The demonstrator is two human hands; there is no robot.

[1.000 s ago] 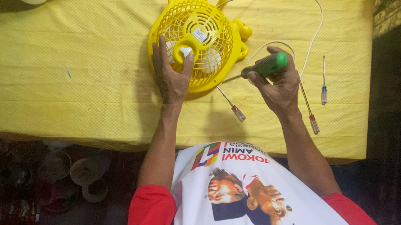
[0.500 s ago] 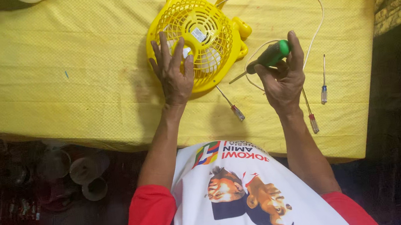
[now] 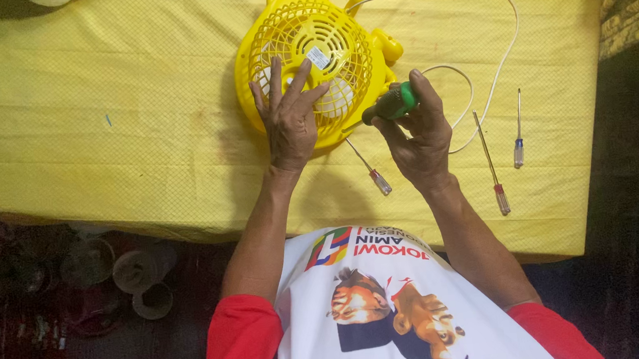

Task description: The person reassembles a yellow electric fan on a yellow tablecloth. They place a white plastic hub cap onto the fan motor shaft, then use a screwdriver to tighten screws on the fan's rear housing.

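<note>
Yellow fan [image 3: 313, 52] lies grille-up on yellow-covered table [image 3: 87, 110]. Left hand [image 3: 288, 119] flat on grille, fingers spread. Right hand [image 3: 415, 140] clamped on green-handled screwdriver [image 3: 389, 104] at fan's edge. Three loose screwdrivers nearby: [image 3: 369, 167], [image 3: 491, 164], [image 3: 519, 133]. White cord [image 3: 507, 30] loops beside.

We see one small label [image 3: 318, 57], a white rectangle with dark print, stuck at a slant on the hub of the yellow fan grille [image 3: 334, 21], which lies near the far edge of the tabletop [image 3: 87, 110]. We find no packages, signs or screens.
</note>
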